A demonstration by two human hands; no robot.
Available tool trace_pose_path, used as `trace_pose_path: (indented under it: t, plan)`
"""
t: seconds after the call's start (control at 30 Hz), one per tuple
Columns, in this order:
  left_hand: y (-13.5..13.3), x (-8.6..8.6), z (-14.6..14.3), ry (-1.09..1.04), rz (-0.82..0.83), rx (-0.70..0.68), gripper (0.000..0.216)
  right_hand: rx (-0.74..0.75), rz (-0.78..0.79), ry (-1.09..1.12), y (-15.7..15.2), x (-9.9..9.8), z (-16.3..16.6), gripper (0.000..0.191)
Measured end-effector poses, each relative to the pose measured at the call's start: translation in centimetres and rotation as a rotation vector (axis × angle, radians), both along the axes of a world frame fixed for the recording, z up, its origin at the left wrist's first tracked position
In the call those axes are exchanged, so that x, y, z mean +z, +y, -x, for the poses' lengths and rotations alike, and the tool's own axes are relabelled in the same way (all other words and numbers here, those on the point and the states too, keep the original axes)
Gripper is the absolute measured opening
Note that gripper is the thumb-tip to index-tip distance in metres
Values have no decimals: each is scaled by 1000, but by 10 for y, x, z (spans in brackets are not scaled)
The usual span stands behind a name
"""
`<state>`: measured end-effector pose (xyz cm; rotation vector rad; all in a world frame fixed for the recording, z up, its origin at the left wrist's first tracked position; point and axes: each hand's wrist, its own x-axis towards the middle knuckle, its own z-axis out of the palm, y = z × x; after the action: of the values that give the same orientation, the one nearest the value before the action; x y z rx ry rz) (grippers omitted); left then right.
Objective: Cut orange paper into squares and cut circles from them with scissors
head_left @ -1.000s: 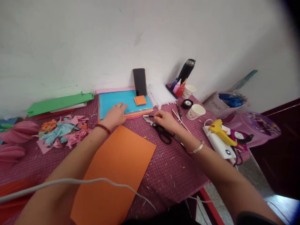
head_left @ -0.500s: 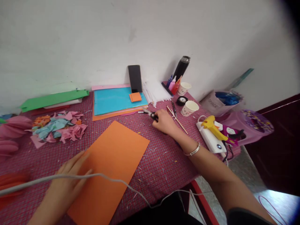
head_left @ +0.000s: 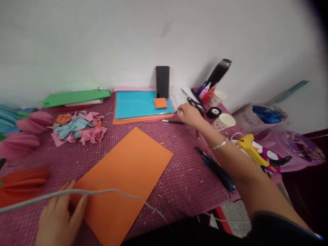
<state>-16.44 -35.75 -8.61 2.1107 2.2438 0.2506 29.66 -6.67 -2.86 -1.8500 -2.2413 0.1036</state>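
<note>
A large orange sheet of paper (head_left: 128, 164) lies aslant on the checked tablecloth (head_left: 179, 191). My left hand (head_left: 61, 212) rests at its left edge, fingers and thumb apart, under a white cable (head_left: 107, 191). At the back right, my right hand (head_left: 191, 114) has its fingers curled in beside the white sticks (head_left: 176, 97); what they hold, if anything, is hidden. Black-handled scissors (head_left: 196, 104) lie just behind that hand, and a black-and-white pencil (head_left: 171, 121) is to its left. Below my right forearm lies a dark utility knife (head_left: 217, 171).
Blue paper (head_left: 138, 104), orange squares (head_left: 160, 103) and a phone (head_left: 162, 82) are by the wall. Paper scraps (head_left: 79, 128) and paper pumpkins (head_left: 23, 184) lie left. Right are black tape (head_left: 214, 112), paper cups (head_left: 224, 122), a bottle (head_left: 219, 73) and a yellow glue gun (head_left: 252, 150).
The scissors, in my right hand earlier, now lie farther back by the sticks, apart from my curled fingers. My left hand has slid toward the sheet's edge. The view has shifted.
</note>
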Motion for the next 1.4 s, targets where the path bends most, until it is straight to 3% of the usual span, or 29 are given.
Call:
trace_pose_path:
  t: [0.1,0.23,0.4,0.53,0.67,0.77,0.83,0.9,1.03,1.1,1.2,1.3,1.4]
  plan:
    - [10,19,-19,-68,-5,93,73,123,78,-26,-37,-18,12,28]
    - [27,24,-29,-73,-55,103,61,114,110,-42,-63,-26,11,23]
    - [50,26,-32,-172,-59,-9,50,98,97,26,-83,-16,5,22]
    - [67,44,-39,-259,-164,-135,26,145,94,167,-104,-16,19,32]
    - [79,64,-42,-441,-359,-151,15,203,183,694,-117,-20,42,55]
    - [90,65,-40,-680,-392,-58,12,266,400,1150,-123,-19,56,52]
    - [98,63,-39,-746,-337,1,22,149,569,1333,-128,-16,63,36]
    - [102,63,-41,-637,-337,11,40,-57,661,1440,-136,-15,65,23]
    - [84,76,-65,-175,-397,-127,63,-261,750,1468,-157,-16,55,16]
    - [61,80,-86,-132,-252,-338,59,-314,808,1451,-168,-18,46,15]
    - [23,78,-117,-77,23,-599,72,-357,860,1429,-183,-18,35,16]
    - [-1,69,-133,-30,125,-763,61,-353,876,1410,-193,-15,32,19]
    - [-5,64,-132,65,136,-742,42,-326,876,1403,-201,-13,29,22]
